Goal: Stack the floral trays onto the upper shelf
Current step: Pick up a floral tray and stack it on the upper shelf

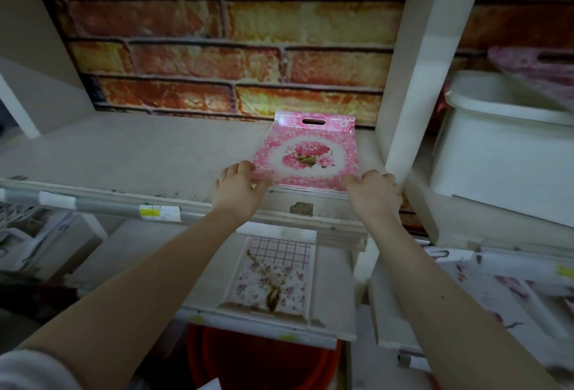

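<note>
left hand (237,186): fingers curled, pinching near-left corner of pink floral tray (306,153)
right hand (374,192): gripping near-right corner
tray: flat on upper shelf (139,153), right end

Pink rose-patterned tray (306,153); orange-red brick-print backdrop (223,44)

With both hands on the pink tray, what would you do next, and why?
Probably push the pink tray further back: its near edge, held by the left hand and right hand, sits at the shelf front, with bare shelf behind.
</note>
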The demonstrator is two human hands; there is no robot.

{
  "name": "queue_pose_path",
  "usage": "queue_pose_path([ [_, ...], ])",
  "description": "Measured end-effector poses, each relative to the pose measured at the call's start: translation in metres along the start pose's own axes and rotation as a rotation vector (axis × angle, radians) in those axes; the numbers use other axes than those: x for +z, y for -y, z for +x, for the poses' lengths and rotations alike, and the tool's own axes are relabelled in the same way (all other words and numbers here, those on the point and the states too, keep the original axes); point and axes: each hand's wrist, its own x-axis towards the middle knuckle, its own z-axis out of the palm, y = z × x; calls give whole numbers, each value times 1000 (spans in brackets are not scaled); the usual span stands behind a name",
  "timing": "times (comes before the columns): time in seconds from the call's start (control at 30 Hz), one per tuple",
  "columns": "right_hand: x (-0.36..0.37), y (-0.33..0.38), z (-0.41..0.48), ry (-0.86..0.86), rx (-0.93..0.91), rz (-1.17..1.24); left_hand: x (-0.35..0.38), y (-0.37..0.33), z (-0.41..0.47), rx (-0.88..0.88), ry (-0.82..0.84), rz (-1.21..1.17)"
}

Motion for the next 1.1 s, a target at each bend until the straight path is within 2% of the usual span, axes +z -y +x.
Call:
queue_pose_path([
  [0.4,-27,-16,-108,34,-32,200,-39,8,-83,57,38,-307],
  [0.6,-38,-53,-180,60,-51,246,-28,-1,-147,102,161,-439],
  [0.73,-45,-71,-211,109,-32,237,-18,-1,-183,86,198,-410],
  [1.0,-70,-98,-241,101,-86,337,-50,-34,-220,100,103,-390],
  [1.1,-90,-121,-246,87,-79,346,-44,-56,-242,111,121,-371],
])
